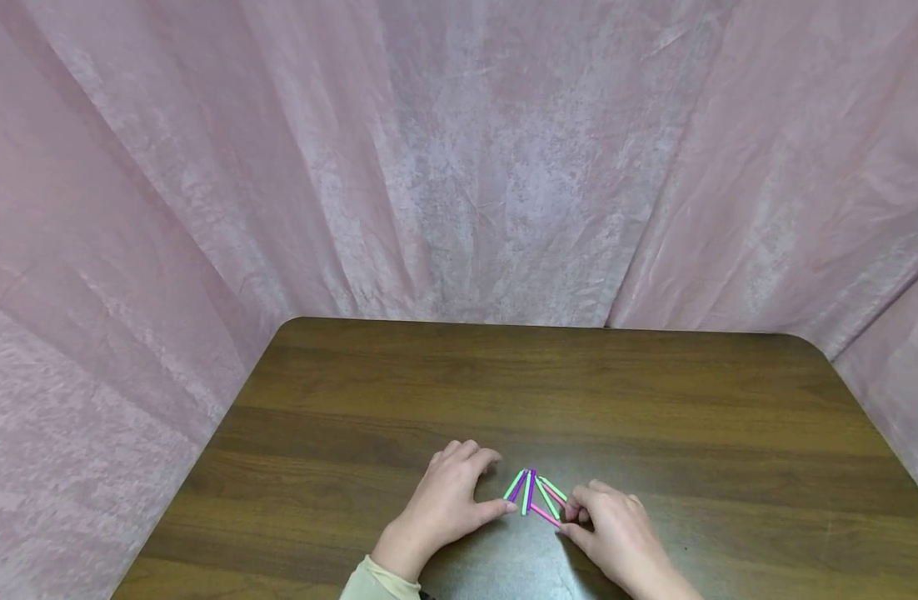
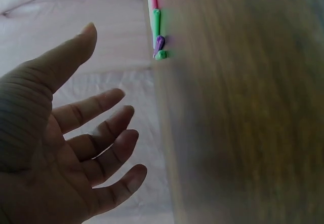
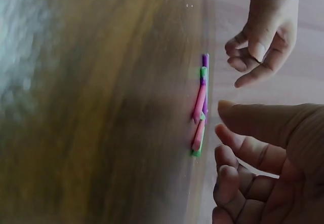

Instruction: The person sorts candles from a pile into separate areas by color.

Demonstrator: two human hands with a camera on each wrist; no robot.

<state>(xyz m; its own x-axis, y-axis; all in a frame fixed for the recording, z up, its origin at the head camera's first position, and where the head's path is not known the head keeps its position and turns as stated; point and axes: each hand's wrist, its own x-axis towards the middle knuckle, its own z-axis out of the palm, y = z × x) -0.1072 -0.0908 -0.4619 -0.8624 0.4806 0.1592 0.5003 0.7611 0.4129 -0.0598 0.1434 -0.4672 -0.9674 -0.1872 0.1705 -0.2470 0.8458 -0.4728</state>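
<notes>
Coloured sticks laid in a fan between the two hands; they lie on the brown surface, to the right of the left hand and to the left of the right hand, the green sticks and purple sticks converging at the end away from the wrists; of the pink sticks, one slants from the foot of a purple one toward the right thumb, another lies close to the right fingertips.

Progress, as judged from the layout: the main spread appears to be in place, its several sticks close together and their far ends gathered; the work seems to be at the stage of placing or adjusting the outer pieces beside each hand; whether more sticks are due, or the figure is complete, cannot be told.

Pose: the left hand is spread, thumb held well away from the loosely bent fingers, its tip near the left foot of the fan; the right hand is loosely curved, thumb and forefinger slightly parted with no stick visible between them in the right wrist view; whether either hand touches a stick cannot be told.
</notes>
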